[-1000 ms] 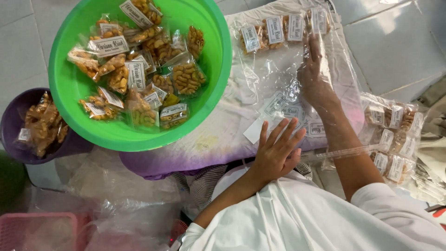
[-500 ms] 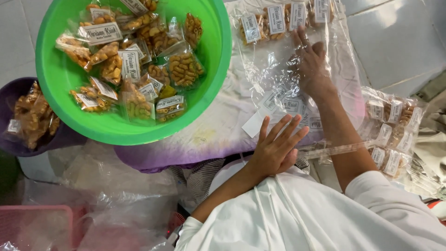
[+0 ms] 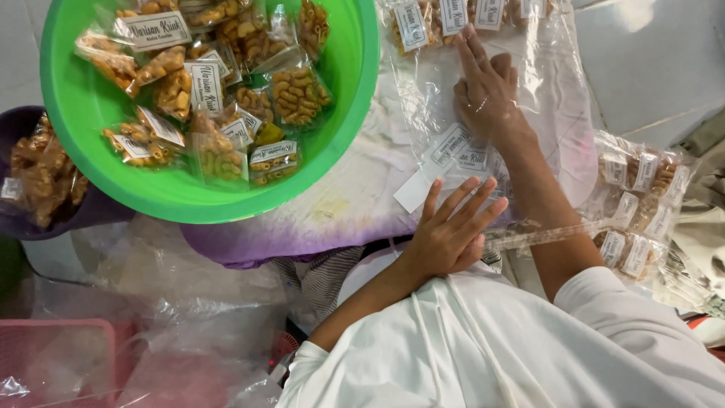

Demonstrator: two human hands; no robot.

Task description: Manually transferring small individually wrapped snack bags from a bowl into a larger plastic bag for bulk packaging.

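In the head view the right hand [image 3: 487, 91] lies flat, fingers spread and gripping nothing, on a clear plastic bag [image 3: 529, 151] just right of the green basin [image 3: 343, 113]. The bag's long axis runs away from the person, packets [image 3: 453, 19] at its far end. The left hand [image 3: 449, 234], also flat and empty, presses its near edge; the bag's mouth is hard to make out.

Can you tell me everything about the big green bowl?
The green bowl is round, smooth and bright, and looks like plastic. It sits upright at the upper left, partly cut off by the picture's top edge. Inside lie many small clear packets of golden-brown snacks with white labels, heaped loosely. Its rim overlaps a dark purple bowl on the left and a white and purple cloth. Neither hand touches it.
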